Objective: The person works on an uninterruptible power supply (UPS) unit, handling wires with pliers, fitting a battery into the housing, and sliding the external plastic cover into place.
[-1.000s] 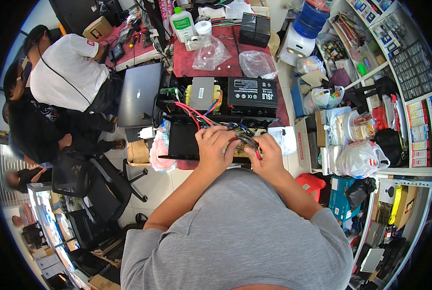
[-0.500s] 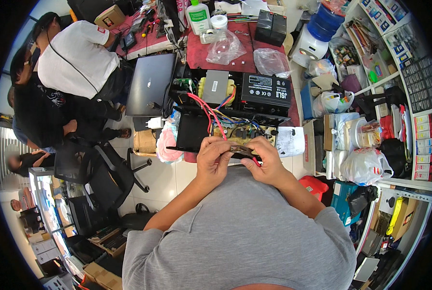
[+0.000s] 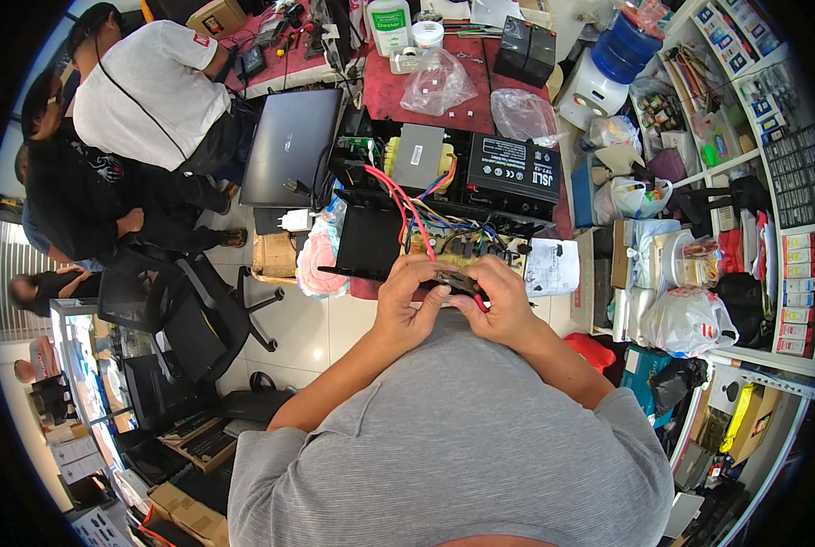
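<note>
In front of my chest, my left hand [image 3: 410,296] pinches the end of a red wire [image 3: 417,217], its fingertips closed against the metal head of a pair of pliers [image 3: 459,282]. My right hand [image 3: 501,296] is wrapped round these pliers, and a bit of red handle shows under its fingers. The wire's tip is hidden by my fingers. Just beyond stands an opened black device case [image 3: 366,239]. It holds a transformer [image 3: 417,157] with yellow wrapping, a black battery [image 3: 512,173], a circuit board [image 3: 458,244] and several coloured wires.
A closed laptop [image 3: 289,150] and a white plug adapter [image 3: 295,220] sit left of the case. Plastic bags [image 3: 438,82], a bottle [image 3: 389,27] and another black battery [image 3: 525,52] lie behind it. A printed sheet [image 3: 551,267] is at right. An office chair [image 3: 198,319] and several people are leftward.
The view has shifted slightly, so the bench things sit a little further right. Both hands keep nearly the same place, and the pliers have tilted a little between them.
</note>
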Tool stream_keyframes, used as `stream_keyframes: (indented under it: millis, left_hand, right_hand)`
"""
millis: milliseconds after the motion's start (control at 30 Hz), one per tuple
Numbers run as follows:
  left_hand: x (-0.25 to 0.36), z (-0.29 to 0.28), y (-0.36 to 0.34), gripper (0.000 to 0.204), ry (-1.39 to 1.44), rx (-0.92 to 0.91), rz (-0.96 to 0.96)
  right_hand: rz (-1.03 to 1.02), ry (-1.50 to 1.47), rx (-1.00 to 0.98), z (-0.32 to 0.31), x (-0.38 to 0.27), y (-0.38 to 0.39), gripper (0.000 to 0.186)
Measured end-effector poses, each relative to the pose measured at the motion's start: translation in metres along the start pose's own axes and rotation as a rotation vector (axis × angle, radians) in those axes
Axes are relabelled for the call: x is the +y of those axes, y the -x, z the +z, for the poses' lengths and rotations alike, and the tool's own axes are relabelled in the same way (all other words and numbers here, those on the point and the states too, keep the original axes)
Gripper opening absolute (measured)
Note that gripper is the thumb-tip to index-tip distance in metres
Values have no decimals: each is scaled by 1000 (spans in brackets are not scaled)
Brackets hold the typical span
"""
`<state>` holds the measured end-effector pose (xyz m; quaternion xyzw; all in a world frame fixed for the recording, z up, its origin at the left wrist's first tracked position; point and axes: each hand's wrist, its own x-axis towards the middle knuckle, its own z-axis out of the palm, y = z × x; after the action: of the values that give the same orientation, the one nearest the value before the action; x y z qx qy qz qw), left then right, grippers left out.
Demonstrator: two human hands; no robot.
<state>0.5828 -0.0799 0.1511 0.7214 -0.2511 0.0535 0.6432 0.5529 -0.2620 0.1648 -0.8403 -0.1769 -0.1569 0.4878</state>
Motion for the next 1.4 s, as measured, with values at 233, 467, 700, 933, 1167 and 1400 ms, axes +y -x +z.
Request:
stream_keyframes:
  millis: [233,467,700,933,1167,1400]
  left_hand:
    - [-3,-1,-2,14,-131,21,41]
    - [-2,0,-3,14,-194,7,61]
    - [-4,1,-5,14,-204,1,88]
    - [-6,2,-4,14,-118,42,62]
    - [-7,-5,-4,10,-50,-15,44]
    - [-2,-9,0,18,-3,-45,-53]
  right_hand:
    - [-6,71,14,5,0,1,33]
    - [2,121,17,8,3,6,34]
    - [-1,114,17,9,8,9,30]
    - [-1,-55,6,0,9,5,29]
    - [47,-113,-24,-7,9,4,33]
    - [29,-89,-59,0,7,-2,30]
